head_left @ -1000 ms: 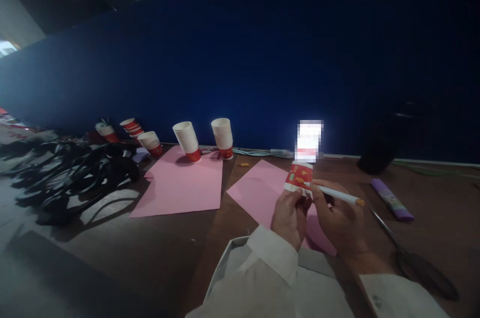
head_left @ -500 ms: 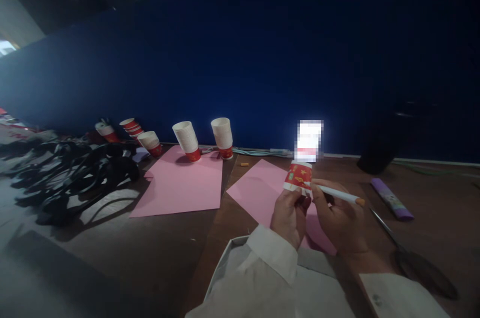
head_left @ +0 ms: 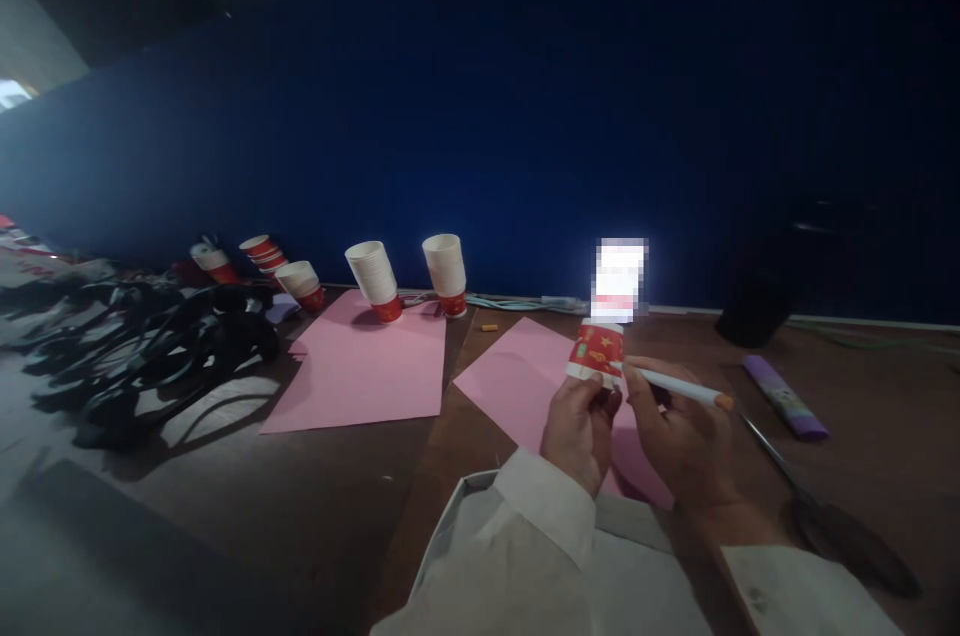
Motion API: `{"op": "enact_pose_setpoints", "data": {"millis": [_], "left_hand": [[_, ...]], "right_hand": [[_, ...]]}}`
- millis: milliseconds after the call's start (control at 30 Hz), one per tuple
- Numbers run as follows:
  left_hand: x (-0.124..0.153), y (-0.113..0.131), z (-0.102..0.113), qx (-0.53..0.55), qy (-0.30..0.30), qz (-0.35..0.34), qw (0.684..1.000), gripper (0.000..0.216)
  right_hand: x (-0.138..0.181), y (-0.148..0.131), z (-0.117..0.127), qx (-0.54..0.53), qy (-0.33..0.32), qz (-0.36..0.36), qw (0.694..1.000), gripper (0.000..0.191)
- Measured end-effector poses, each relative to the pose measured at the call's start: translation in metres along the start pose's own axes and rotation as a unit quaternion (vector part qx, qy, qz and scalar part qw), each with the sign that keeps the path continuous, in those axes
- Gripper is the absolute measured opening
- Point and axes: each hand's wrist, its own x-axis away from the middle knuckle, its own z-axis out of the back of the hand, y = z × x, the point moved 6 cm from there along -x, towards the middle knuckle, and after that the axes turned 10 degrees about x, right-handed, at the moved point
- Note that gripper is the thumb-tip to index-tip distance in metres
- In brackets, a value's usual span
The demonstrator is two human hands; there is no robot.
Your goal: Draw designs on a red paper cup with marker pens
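My left hand (head_left: 581, 426) is closed around the lower part of a red paper cup (head_left: 596, 351) with gold and green print, its white band toward me. In my right hand (head_left: 682, 441) I grip a white marker (head_left: 686, 388) with an orange end, its writing end pointing left at the cup's right side. Whether the tip touches the cup, I cannot tell. Both hands are above a pink sheet of paper (head_left: 506, 376). A small orange cap (head_left: 489, 328) lies on the table beyond that sheet.
Stacks of paper cups (head_left: 371, 276) (head_left: 445, 271) stand by the blue partition (head_left: 480, 116). A second pink sheet (head_left: 375, 366) and tangled black straps (head_left: 172, 346) are left. Right are a purple packet (head_left: 784, 396), scissors (head_left: 847, 541) and a dark container (head_left: 754, 306). A lit, blurred screen (head_left: 619, 276) stands behind the cup.
The marker and my right hand have shifted very slightly to the right. My left hand keeps the cup in nearly the same place.
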Motion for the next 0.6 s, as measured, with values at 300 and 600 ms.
{"op": "enact_pose_setpoints", "data": {"millis": [300, 600], "left_hand": [[-0.0006, 0.0006, 0.0016, 0.009, 0.023, 0.007, 1.0, 0.02], [-0.0013, 0.0011, 0.0027, 0.013, 0.025, 0.008, 1.0, 0.018]], "right_hand": [[-0.0005, 0.0023, -0.001, -0.014, -0.006, -0.013, 1.0, 0.033], [-0.0003, 0.0021, -0.0001, -0.005, -0.005, -0.021, 1.0, 0.036]]}}
